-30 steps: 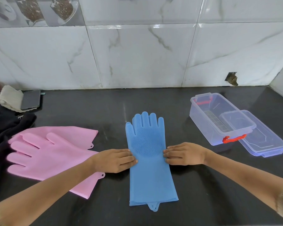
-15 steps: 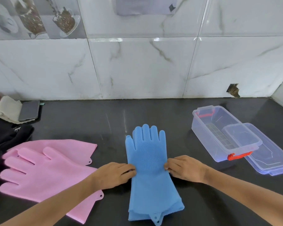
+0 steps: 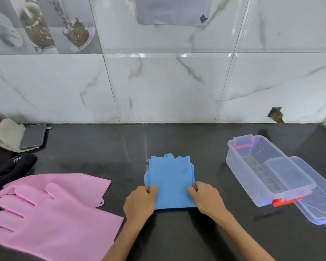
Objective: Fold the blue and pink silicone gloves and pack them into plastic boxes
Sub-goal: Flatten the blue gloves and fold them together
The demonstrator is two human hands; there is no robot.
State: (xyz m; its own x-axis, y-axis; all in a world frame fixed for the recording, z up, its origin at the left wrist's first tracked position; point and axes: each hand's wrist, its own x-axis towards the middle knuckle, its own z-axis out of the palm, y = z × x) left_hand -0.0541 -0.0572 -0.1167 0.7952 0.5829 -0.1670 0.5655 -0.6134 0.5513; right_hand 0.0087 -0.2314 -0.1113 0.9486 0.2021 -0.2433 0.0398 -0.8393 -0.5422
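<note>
The blue silicone gloves (image 3: 170,179) lie doubled over in the middle of the black counter, cuff end laid over the fingers, whose tips peek out at the far edge. My left hand (image 3: 141,201) pinches the fold's left near corner and my right hand (image 3: 207,198) pinches its right near corner. Two pink gloves (image 3: 51,210) lie flat and overlapping at the left, untouched. A clear plastic box (image 3: 252,166) with red latches stands open at the right, its lid (image 3: 312,200) resting partly on and beside it.
A phone (image 3: 33,136) rests on a folded beige cloth (image 3: 6,135) at the far left by the marble tile wall. Black fabric (image 3: 9,166) lies behind the pink gloves. Bare dark counter (image 3: 94,147) stretches between the gloves and the wall.
The blue gloves lay full length with my hands at their sides; the cuff end has now been lifted and folded over the fingers, halving the length. The camera tilted up.
</note>
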